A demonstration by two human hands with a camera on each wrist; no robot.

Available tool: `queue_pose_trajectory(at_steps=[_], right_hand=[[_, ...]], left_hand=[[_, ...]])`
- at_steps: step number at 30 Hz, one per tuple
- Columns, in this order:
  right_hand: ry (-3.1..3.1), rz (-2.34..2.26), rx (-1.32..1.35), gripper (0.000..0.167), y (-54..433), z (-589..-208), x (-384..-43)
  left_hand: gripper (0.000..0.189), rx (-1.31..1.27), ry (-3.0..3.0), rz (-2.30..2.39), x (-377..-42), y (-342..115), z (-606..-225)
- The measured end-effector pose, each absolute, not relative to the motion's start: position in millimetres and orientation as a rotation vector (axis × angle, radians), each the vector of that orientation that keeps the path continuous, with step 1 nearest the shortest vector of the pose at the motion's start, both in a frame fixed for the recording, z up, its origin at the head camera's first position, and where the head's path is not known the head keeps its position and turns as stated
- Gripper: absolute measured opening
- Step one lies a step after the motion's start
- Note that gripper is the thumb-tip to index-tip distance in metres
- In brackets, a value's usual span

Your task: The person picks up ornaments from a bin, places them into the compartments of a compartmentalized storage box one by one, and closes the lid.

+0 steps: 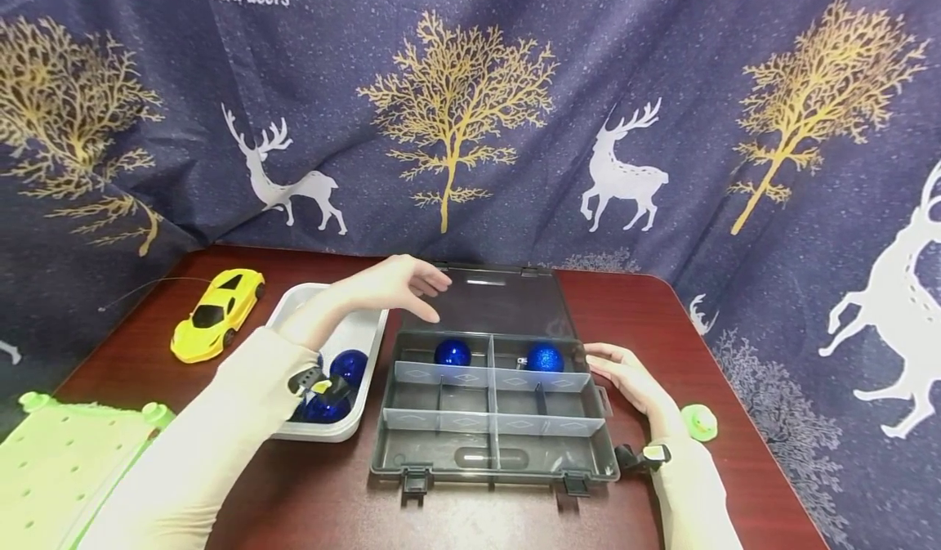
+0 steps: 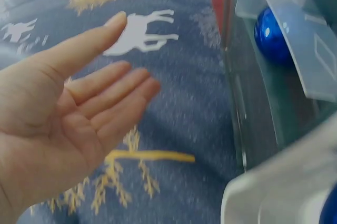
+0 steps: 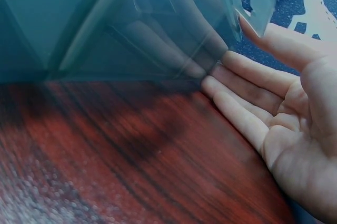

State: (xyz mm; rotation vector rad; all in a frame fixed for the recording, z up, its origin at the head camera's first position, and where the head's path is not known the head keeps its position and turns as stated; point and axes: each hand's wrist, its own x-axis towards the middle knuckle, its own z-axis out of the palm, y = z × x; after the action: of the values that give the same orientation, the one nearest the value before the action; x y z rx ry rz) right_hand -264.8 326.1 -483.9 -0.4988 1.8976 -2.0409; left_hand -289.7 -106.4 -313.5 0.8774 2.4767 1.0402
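Observation:
My left hand (image 1: 400, 287) hovers over the gap between the white bin (image 1: 376, 346) and the divided plastic case (image 1: 390, 431). Its fingers are parted from the thumb, and the palm holds nothing in the left wrist view. Fingertips of my right hand (image 1: 620, 370) rest against the case's right side, fingers extended, as the right wrist view shows. The case lies with its dark lid (image 1: 500, 301) laid back. In its rear row sit a shiny blue ball (image 1: 452, 352) on the left and a glittery blue ball (image 1: 546, 359) on the right. Several more blue balls (image 1: 349, 366) lie in the bin.
A yellow toy car (image 1: 218, 315) stands at the back left of the table. Nearer, at the left edge, is a light green perforated stand (image 1: 81, 452). A small green rubber duck (image 1: 698, 422) sits beyond my right wrist. A patterned cloth (image 1: 470, 125) hangs behind the table.

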Motion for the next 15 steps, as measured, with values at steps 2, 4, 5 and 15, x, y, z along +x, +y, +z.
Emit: queue_pose_trajectory(at_steps=[2, 4, 5, 15], right_hand=[[1.900, -2.042, -0.492, 0.027, 325.6, -483.8, -264.6], [1.900, -2.041, -0.485, 0.027, 324.8, -483.0, -264.1], [1.901, -2.040, -0.482, 0.027, 324.4, -482.5, -263.9], [1.919, -2.040, -0.515, 0.027, 326.6, -483.1, -264.1]], left_hand=[[0.057, 0.875, 2.470, 1.062, -289.5, -117.9, -311.9], [0.056, 0.864, 2.485, 1.061, -290.0, -130.1, -311.6], [0.056, 0.861, 2.500, 1.051, -290.3, -136.2, -311.8], [0.050, 0.801, 2.576, 1.032, -291.1, -188.6, -317.4]])
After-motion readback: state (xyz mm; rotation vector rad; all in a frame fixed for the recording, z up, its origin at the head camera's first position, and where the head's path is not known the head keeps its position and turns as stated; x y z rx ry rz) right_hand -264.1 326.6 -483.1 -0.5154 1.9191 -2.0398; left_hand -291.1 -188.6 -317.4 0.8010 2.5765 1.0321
